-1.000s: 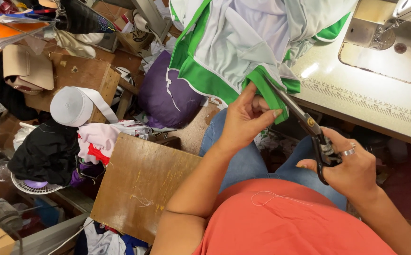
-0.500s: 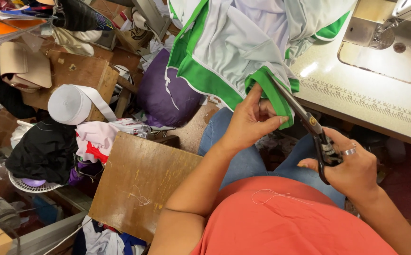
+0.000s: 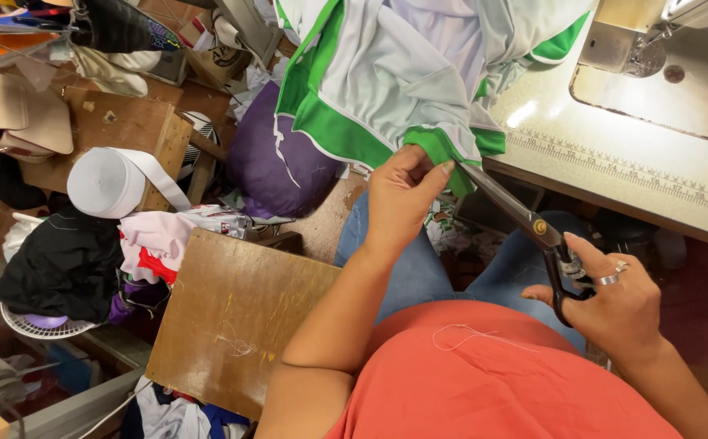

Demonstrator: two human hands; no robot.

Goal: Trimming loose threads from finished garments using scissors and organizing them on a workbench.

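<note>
Hanging off the edge of the sewing table (image 3: 581, 175), a white garment with green trim (image 3: 403, 73) is being worked on with large black-handled scissors (image 3: 533, 228). The left hand (image 3: 398, 199) is closed on the green corner of the garment, pinched between thumb and fingers just below the table edge. The right hand (image 3: 622, 297) is clenched through the scissor handles, a ring on one finger, and the blades reach up to the pinched green corner. Whether the blades are parted or closed cannot be told, since their tips are hidden at the fabric.

As a judgement, trimming at the green edge is in hand. No cut-off scrap is seen at the blades, so how much has been trimmed cannot be read; the rest of the garment appears whole and lies bunched on the table beside the sewing machine bed (image 3: 663, 77).

Of containers, little is shown clearly. A white slotted basket (image 3: 41, 327) is seen at the lower left under a black cloth (image 3: 61, 264), with something purple inside it. A wooden box (image 3: 118, 130) stands further up, and a roll of white elastic band (image 3: 106, 183) rests against its side. A purple bag (image 3: 276, 158), apparently stuffed, lies on the floor below the garment; its contents are hidden.
</note>
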